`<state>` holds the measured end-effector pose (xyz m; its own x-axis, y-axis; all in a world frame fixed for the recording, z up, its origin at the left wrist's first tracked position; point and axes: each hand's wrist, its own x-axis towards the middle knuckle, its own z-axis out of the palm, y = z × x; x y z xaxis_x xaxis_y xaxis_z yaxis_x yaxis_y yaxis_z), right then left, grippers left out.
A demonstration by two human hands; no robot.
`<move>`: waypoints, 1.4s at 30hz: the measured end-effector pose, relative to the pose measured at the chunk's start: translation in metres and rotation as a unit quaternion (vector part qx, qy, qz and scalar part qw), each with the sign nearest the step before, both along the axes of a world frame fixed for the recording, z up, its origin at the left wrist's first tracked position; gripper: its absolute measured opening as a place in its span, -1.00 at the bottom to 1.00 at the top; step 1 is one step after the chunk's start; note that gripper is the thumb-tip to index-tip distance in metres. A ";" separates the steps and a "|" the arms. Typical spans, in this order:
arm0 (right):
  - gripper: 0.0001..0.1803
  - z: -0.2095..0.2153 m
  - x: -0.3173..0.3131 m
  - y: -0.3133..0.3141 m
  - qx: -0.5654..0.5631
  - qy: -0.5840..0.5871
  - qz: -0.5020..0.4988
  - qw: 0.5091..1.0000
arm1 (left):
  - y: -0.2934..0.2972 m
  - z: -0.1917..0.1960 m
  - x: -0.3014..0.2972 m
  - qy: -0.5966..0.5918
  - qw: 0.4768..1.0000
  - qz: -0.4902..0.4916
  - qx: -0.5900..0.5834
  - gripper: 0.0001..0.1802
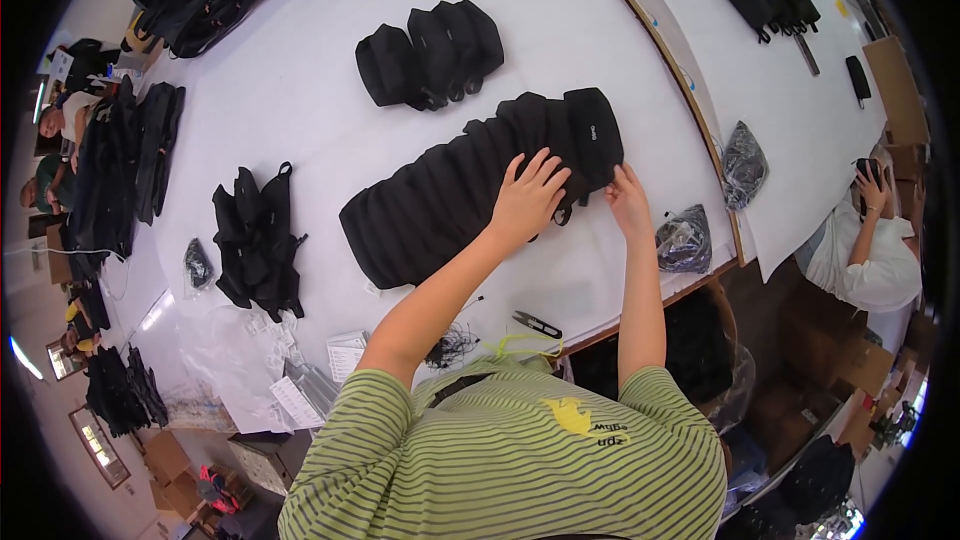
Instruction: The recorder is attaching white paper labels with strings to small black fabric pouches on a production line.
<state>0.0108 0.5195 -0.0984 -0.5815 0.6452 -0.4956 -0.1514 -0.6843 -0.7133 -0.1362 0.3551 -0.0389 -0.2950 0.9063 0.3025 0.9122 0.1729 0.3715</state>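
Head view, left hand (530,200): palm down on the row, fingers loosely spread, nothing gripped.
Right hand (628,204): fingers curled, tips at the lower right corner of the end pouch (594,135); can't tell if it's pinching fabric.
Pouch row (430,205): black, overlapping, on the white table (300,130) in front of the person, running from lower left to upper right; end pouch has small pale print.
Second pouch group (430,55): black, beyond the row, apart from it.
Strap pile (258,240): black, left of the row, not touching.
Snips (538,324): dark, on the table between the forearms, near the body.
Cord tangle (452,347): dark, left of the snips.
Clear bag (684,240): dark contents, just right of the right forearm.
Small bag (198,265): left of the strap pile.
Co-worker (865,250): far right, pale top, dark item in hand.
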 end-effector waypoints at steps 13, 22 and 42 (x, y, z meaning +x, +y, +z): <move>-0.70 0.037 0.005 -0.067 0.567 -0.373 0.003 0.735 | -0.188 0.029 0.010 -0.190 0.934 0.279 0.118 -0.71; -0.92 0.017 -0.002 -0.246 0.591 -0.190 0.387 0.682 | -0.428 -0.035 0.077 -0.081 0.782 0.597 -0.162 -0.20; -0.83 0.041 0.012 -0.206 0.650 -0.307 0.363 0.592 | -0.444 -0.027 0.070 -0.106 0.763 0.618 -0.157 -0.66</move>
